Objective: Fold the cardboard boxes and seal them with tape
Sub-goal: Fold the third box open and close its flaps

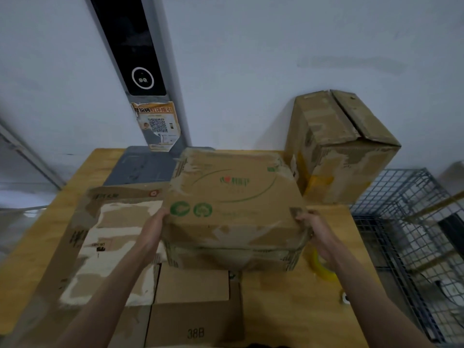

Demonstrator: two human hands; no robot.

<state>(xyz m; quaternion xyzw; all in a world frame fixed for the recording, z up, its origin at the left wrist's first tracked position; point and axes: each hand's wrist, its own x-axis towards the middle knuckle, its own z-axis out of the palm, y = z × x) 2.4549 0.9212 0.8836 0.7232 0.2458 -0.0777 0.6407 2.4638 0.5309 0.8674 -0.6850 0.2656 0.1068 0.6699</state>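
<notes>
A worn brown cardboard box (233, 209) with green round marks and a red logo is held above the wooden table (288, 310) at the centre. My left hand (154, 227) grips its left side. My right hand (313, 229) grips its right near corner, fingers curled on the edge. A yellow tape roll (322, 268) lies on the table just under my right wrist, partly hidden by it. Flattened cardboard sheets lie below: a torn one (108, 242) at the left and one marked 38B (195, 320) at the front.
A closed, folded box (339, 146) stands at the back right against the wall. A wire cage (411, 237) stands off the table's right edge. A grey scale base (143, 167) with a tall black post (135, 51) sits at the back left.
</notes>
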